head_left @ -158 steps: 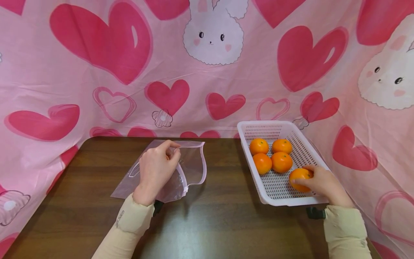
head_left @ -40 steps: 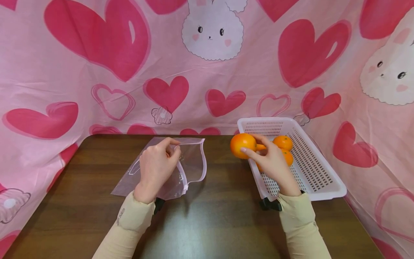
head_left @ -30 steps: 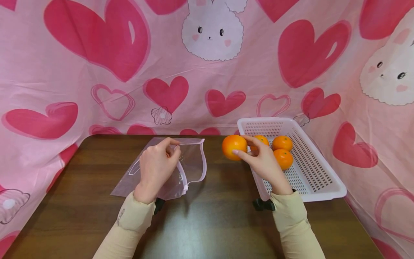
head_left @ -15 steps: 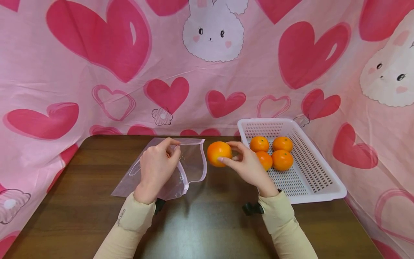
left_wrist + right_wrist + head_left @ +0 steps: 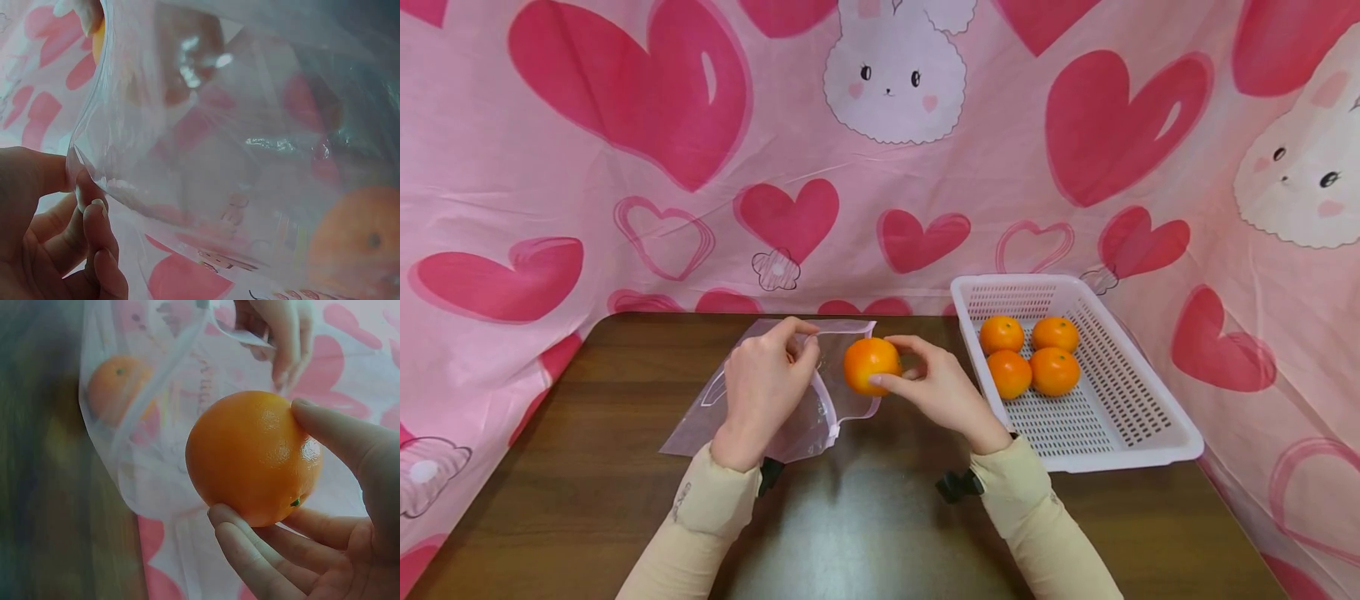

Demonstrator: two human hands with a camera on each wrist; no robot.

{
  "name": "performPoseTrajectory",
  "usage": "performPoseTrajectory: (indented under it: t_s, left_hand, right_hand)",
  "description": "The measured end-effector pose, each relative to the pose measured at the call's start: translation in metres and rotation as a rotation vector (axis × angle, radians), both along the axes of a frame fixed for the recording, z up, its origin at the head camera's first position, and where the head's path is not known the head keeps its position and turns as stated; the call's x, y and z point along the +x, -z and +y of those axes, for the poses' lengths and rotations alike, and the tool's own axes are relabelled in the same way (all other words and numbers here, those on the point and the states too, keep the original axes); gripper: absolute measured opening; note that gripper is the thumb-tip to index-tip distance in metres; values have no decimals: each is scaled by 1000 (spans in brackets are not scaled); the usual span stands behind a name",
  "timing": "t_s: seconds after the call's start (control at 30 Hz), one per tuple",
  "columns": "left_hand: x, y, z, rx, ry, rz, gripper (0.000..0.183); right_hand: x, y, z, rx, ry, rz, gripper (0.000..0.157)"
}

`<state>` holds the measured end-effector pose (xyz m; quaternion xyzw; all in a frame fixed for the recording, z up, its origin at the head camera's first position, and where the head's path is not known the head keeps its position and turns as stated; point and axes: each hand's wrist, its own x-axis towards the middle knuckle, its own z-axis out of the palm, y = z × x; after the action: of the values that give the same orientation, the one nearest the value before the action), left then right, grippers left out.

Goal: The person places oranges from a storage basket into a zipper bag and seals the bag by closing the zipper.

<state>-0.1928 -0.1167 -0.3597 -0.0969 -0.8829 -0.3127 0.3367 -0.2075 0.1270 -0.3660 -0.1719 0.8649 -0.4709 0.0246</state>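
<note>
My left hand (image 5: 763, 392) pinches the upper edge of a clear plastic zip bag (image 5: 790, 429) with a pale pink zip strip, keeping its mouth spread toward the right. My right hand (image 5: 946, 393) holds an orange (image 5: 871, 367) between thumb and fingers, and in the head view the fruit overlaps the bag's mouth. The right wrist view shows this held orange (image 5: 253, 456) close up, its green stem end low. Another orange (image 5: 119, 390) shows through the plastic inside the bag; in the head view it is hidden.
A white perforated basket (image 5: 1120, 454) stands on the right of the brown wooden table (image 5: 865, 533), with several oranges (image 5: 1054, 372) grouped toward its back left. Pink heart-print cloth (image 5: 850, 233) hangs behind the table and along its sides.
My right hand has lifted an orange from the front of the basket and carried it left to the bag's mouth. The left hand has stayed in place on the bag.
</note>
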Motion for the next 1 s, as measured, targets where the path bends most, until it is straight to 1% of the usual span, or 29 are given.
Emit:
performPoseTrajectory:
  t_s: [0.17,0.3,0.57,0.87,1.0]
  left_hand:
    - [0,-1,0,1,10,-14,14]
    - [0,-2,1,2,15,-25,15]
    - [0,-2,2,6,21,-14,15]
    - [1,-3,5,28,30,-4,14]
    - [1,-4,5,9,14,24,15]
  right_hand:
    - [-3,5,-15,15,-45,-38,59]
    - [-7,8,-25,34,-95,-39,60]
    - [-12,19,-44,29,-190,-66,56]
    - [-17,32,-66,77,-273,-51,50]
    - [-22,37,-76,69,-337,-36,45]
